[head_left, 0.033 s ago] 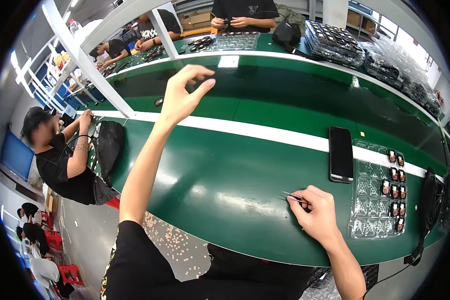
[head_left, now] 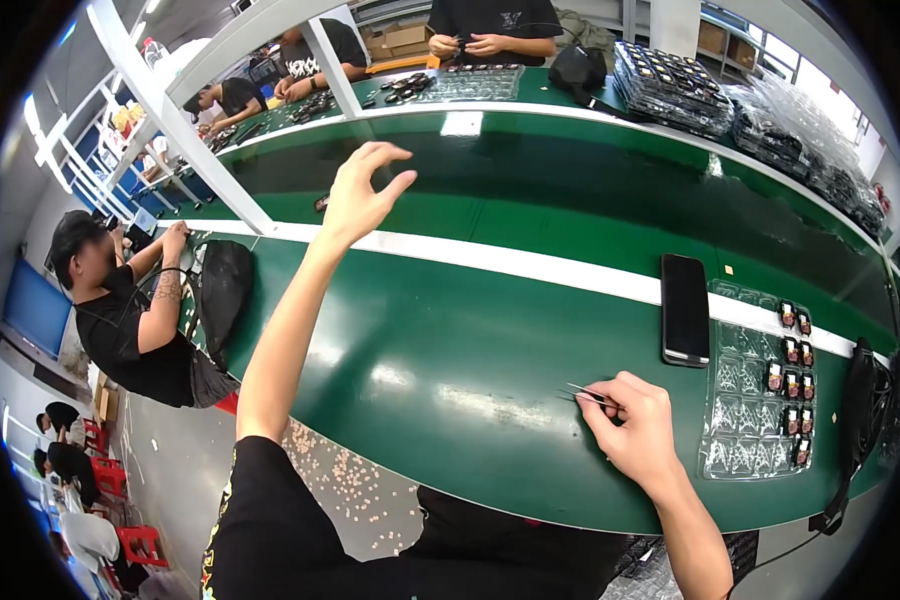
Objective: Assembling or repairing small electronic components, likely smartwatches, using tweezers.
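Note:
My left hand (head_left: 368, 195) is raised over the far part of the green work surface, thumb and fingers apart with nothing between them. A small dark piece (head_left: 321, 203) lies on the belt just left of my left wrist. My right hand (head_left: 630, 425) is low over the near table (head_left: 420, 440), pinching thin metal tweezers (head_left: 582, 392) whose tips point left. Right of it lies a clear plastic tray (head_left: 735, 452) with several small black pieces (head_left: 792, 385) in its right-hand pockets. A black phone (head_left: 684, 310) lies between the tray and the white strip.
A white strip (head_left: 490, 257) divides the near table from the green belt (head_left: 540, 215). White posts (head_left: 170, 110) rise at left. A black bag (head_left: 223, 295) sits beside a co-worker (head_left: 130, 320). Stacked trays (head_left: 670, 90) stand far right; a dark cable bundle (head_left: 855, 420) is at the right edge.
My left hand has shifted slightly left and down, still spread. My right hand keeps hold of the tweezers in about the same place. The whole view has moved a little.

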A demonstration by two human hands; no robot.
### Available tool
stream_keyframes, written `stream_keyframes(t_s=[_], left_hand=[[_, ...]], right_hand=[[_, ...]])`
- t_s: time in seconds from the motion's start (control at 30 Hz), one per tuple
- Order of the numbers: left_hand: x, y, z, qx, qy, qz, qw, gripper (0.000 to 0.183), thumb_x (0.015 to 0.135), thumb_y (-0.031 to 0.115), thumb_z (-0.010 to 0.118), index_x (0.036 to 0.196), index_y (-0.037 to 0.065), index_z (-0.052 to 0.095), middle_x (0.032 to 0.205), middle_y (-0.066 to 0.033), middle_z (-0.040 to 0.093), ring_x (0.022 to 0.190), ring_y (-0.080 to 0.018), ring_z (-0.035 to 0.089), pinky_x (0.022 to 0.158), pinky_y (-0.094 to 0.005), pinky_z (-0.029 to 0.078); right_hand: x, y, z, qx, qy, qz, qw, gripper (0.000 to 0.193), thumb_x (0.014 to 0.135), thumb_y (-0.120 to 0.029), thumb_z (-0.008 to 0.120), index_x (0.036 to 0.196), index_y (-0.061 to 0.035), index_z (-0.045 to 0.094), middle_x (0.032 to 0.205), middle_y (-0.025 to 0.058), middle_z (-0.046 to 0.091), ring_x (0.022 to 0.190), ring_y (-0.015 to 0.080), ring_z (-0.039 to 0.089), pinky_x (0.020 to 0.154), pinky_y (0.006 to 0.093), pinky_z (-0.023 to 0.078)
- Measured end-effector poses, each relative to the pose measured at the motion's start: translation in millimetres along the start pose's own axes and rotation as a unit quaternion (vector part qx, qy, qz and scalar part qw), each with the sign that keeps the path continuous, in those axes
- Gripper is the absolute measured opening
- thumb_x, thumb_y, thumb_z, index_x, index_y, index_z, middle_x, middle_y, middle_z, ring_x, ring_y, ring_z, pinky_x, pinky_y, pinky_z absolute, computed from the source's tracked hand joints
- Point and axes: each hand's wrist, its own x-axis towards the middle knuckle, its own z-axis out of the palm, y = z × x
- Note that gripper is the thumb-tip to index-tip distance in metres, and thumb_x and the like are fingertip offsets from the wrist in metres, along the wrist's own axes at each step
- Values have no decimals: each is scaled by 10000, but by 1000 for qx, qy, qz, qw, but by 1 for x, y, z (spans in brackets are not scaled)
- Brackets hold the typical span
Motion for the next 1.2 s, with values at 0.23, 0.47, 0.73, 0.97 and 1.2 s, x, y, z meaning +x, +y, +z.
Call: stream_keyframes(t_s=[0.23, 0.47, 0.73, 0.97, 1.2], left_hand=[[-70, -212, -20, 261, 11, -331, 907, 998, 905, 708, 822, 1585, 35, 540, 1508, -224, 647, 1399, -446, 595, 1164, -564, 499], [-61, -198, -8, 141, 91, -247, 954, 672, 959, 274, 900, 1496, -16, 620, 1021, -169, 779, 960, -289, 758, 905, -416, 589], [-81, 80, 50, -250, -230, 22, 940, 812, 899, 106, 909, 1627, 75, 552, 1335, -106, 748, 1237, -250, 706, 1168, -427, 511], [-93, 146, 78, -310, -364, 126, 869, 845, 811, 66, 858, 1610, 63, 586, 1538, -138, 679, 1417, -339, 605, 1234, -477, 464], [-111, 153, 84, -189, -308, 123, 924, 848, 789, 187, 973, 1556, 80, 628, 1465, -137, 674, 1349, -332, 616, 1166, -461, 496]], right_hand=[[3, -2, 3, -15, 16, -11, 1000, 72, 903, -92, 860, 933, -32, 835, 706, 46, 639, 577, 149, 602, 544, 318, 471], [0, 1, 4, 1, 34, -9, 999, 73, 898, -52, 867, 936, -8, 822, 697, 54, 633, 579, 138, 578, 546, 310, 471], [7, -4, 1, 110, 37, 53, 992, 134, 1009, -17, 813, 1093, 68, 754, 897, 33, 631, 750, 40, 538, 621, 216, 467], [9, 2, 2, 113, 57, 59, 990, 135, 1057, -30, 743, 1143, 74, 736, 847, 35, 625, 679, 53, 506, 577, 269, 397], [7, 3, 0, 71, 55, 19, 996, 186, 1040, -20, 754, 1205, 54, 796, 765, 54, 596, 617, 95, 497, 560, 311, 387]])
